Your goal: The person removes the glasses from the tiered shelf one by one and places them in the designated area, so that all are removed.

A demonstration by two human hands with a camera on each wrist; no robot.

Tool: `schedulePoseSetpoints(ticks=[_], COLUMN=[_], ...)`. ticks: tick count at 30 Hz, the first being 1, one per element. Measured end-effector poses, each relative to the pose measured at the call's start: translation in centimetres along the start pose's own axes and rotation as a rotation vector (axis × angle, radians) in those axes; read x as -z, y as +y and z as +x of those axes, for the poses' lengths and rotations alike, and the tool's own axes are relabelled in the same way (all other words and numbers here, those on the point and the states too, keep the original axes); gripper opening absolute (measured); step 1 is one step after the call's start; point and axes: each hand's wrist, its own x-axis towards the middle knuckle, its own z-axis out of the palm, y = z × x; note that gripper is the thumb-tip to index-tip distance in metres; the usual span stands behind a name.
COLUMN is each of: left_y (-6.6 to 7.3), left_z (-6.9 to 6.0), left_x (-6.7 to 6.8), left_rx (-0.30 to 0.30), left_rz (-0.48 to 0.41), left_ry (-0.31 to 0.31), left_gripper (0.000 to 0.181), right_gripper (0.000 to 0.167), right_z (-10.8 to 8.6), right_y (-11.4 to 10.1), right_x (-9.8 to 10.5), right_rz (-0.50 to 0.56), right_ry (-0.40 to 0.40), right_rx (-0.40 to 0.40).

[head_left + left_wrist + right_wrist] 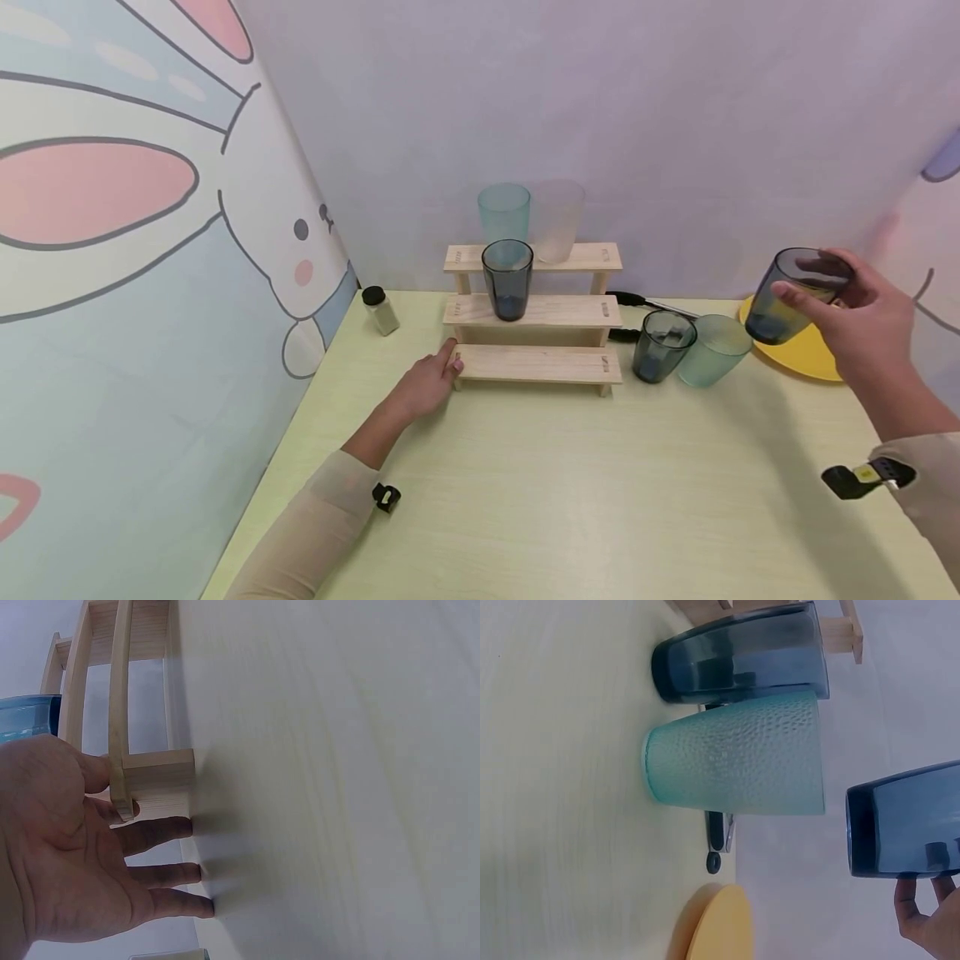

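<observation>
My right hand holds a dark smoky-blue drinking glass in the air above a yellow plate. The right wrist view shows that glass with fingertips against its side. At the left end of a three-step wooden rack, my left hand pinches the lowest step between thumb and index finger. Its other fingers reach to the tabletop in the left wrist view. A dark glass stands on the middle step. On the top step are a teal glass and a clear frosted glass.
Right of the rack, another dark glass stands beside a textured green glass. Behind them lie black-handled utensils. A small black-capped jar stands left of the rack. Walls rise behind and to the left.
</observation>
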Motion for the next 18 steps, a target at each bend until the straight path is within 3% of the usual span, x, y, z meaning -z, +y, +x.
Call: schedulePoseSetpoints(ticks=[6,10,11,12,14,18], left_y=[2.3,0.8,-0.1,0.6,-0.2,0.9], left_z=[-1.7,-0.8,-0.2,-0.8,-0.2,-0.9], left_x=[1.4,0.5,-0.1,0.5,0.0,0.7], left_rx=[-0.003,-0.011,-0.014,-0.023,-0.02,-0.029], left_rz=[0.021,-0.003,0.002,0.008,0.006,0.015], left_ry=[0.002,0.014,0.018,0.01,0.009,-0.008], left_gripper=[0.076,0.076,0.079,0.077,0.077,0.075], right_gripper=[0.072,0.071,0.071,0.07,0.071,0.072], right_z=[0.0,0.0,0.0,0.0,0.0,-0.2], right_y=[0.3,0.7,0.9,1.0,1.1,1.4], right_x=[0.2,0.4,0.4,0.4,0.6,0.8], right_rz=[-0.001,-0.007,-0.013,-0.012,-0.012,0.008], right_ry=[0.007,0.001,0.001,0.001,0.003,0.006], right_rx=[-0.03,-0.053,-0.054,-0.055,-0.061,-0.066])
